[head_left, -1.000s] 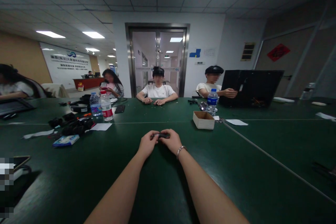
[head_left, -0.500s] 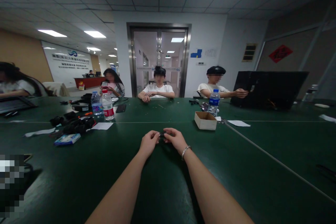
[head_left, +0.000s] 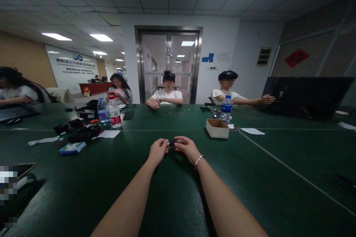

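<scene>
Both of my hands meet over the dark green table (head_left: 172,192), a little past its middle seam. My left hand (head_left: 157,151) and my right hand (head_left: 187,148) are curled, fingertips pinched together on a small dark object (head_left: 171,143) held between them. A bright speck shows at the left hand's fingertips. I cannot make out what the object is. A thin bracelet (head_left: 198,160) circles my right wrist.
A small open cardboard box (head_left: 217,128) and a water bottle (head_left: 226,109) stand to the right; a paper sheet (head_left: 251,131) lies beside them. Two bottles (head_left: 114,112), black gear (head_left: 82,132) and a blue packet (head_left: 71,148) lie left. Several people sit across; one holds a black panel (head_left: 306,96).
My hands stayed together on the small dark object, shifting slightly. The person at the far right slid the black panel further right. The person opposite drew their hands in toward their chest.
</scene>
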Motion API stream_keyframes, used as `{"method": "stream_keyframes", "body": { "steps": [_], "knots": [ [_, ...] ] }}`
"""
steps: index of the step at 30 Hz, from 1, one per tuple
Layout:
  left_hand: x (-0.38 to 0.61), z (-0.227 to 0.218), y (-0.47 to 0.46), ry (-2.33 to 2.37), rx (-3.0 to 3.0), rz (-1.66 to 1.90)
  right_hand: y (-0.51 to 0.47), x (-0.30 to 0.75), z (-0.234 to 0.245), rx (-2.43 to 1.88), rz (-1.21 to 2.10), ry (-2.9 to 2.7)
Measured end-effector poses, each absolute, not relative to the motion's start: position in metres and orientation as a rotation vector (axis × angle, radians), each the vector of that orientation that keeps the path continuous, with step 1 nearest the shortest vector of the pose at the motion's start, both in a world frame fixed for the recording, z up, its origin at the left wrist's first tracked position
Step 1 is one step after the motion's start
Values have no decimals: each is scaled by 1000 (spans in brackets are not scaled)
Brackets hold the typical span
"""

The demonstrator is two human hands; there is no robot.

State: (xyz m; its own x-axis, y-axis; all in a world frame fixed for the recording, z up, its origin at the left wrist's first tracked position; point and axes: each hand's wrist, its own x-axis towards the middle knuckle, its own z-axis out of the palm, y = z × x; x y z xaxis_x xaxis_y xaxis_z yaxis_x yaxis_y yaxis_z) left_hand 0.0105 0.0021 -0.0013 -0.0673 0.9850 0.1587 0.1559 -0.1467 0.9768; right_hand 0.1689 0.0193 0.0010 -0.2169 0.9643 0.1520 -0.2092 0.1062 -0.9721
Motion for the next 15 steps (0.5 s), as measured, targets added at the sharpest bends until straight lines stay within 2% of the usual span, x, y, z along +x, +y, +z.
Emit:
{"method": "stream_keyframes", "body": {
  "steps": [15],
  "knots": [
    [7, -10, 7, 1294, 1440, 1263, 15, 170, 6, -843, 1384, -1338]
  ]
}}
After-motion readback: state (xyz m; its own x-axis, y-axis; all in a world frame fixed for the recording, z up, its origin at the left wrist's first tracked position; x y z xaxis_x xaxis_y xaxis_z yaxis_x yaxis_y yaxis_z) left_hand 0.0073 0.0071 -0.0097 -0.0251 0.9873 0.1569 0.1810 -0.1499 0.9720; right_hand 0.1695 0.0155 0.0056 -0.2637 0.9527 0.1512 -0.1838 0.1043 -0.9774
